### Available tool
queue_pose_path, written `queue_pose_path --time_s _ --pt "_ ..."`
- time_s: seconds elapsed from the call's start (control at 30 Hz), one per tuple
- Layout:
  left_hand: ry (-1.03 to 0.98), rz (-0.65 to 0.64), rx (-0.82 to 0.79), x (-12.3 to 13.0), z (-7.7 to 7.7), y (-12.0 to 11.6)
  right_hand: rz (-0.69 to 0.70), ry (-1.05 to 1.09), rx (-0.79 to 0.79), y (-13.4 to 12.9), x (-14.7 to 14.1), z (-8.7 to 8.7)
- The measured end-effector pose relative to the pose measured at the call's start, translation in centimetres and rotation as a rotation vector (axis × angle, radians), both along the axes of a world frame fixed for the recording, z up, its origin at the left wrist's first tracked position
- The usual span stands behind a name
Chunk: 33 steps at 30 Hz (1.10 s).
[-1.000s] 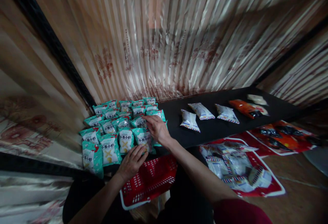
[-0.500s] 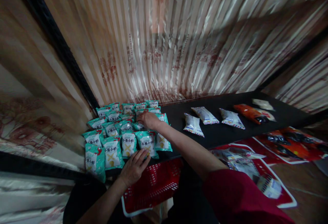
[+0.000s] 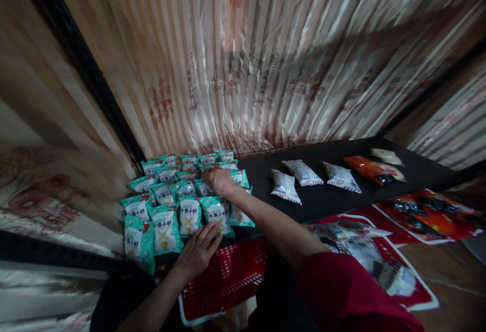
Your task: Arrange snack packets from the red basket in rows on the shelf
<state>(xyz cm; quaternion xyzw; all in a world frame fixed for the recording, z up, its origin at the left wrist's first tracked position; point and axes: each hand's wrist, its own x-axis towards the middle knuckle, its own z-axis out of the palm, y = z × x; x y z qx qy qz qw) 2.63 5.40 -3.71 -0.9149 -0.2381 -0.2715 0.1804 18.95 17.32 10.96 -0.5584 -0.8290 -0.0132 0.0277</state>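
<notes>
The largest share of what lay at the hands was a packed group of teal snack bags (image 3: 166, 228), spread in rows under and around the right hand (image 3: 218, 180) and just beyond the left hand (image 3: 199, 251). Each was puffed, with a white front panel, bold dark lettering and a little red near the top; the nearest ones also showed yellow snack pieces. The left hand's fingers, nearly straight and close together, lay against the lower edge of one front bag; whether they gripped it could not be told. The right hand bent down over bags farther back, its fingertips partly hidden, so its hold could not be told either. That hand and its forearm covered some of the bags.

Beyond both hands hung a striped curtain (image 3: 266, 69). The black shelf (image 3: 261, 170) ran out to the right of them, and a dark post (image 3: 94, 79) rose left of the hands. Below, between the arms, sat a red basket (image 3: 235, 271); right of the right arm, another basket (image 3: 429, 294) held white packets. On the shelf, right of the right hand, lay three striped-edged packets (image 3: 285, 186), then an orange packet (image 3: 364, 168) and, smallest, a pale packet (image 3: 386, 157).
</notes>
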Motion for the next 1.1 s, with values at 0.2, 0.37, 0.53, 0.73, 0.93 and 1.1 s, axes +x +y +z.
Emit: queue_pose_path --time_s 0.2,0.37,0.53,0.73,0.93,1.1 --pt "0.007 0.004 0.014 0.1 0.1 0.0 -0.034 0.012 0.0 0.3 0.1 -1.2" --pt "0.012 0.017 0.017 0.1 -0.1 0.0 -0.046 0.036 -0.008 0.4 0.4 -0.9" --pt "-0.007 0.008 0.008 0.1 -0.2 0.0 -0.052 0.003 -0.051 0.7 0.4 -0.4" --pt "-0.013 0.003 0.013 0.1 -0.2 0.0 -0.036 0.001 -0.064 0.7 0.4 -0.4" --pt "0.007 0.016 0.02 0.1 -0.1 0.0 -0.051 0.106 0.053 1.5 2.5 0.0" --pt "0.004 0.009 0.007 0.1 -0.1 0.0 -0.134 0.075 0.093 3.3 3.8 0.5"
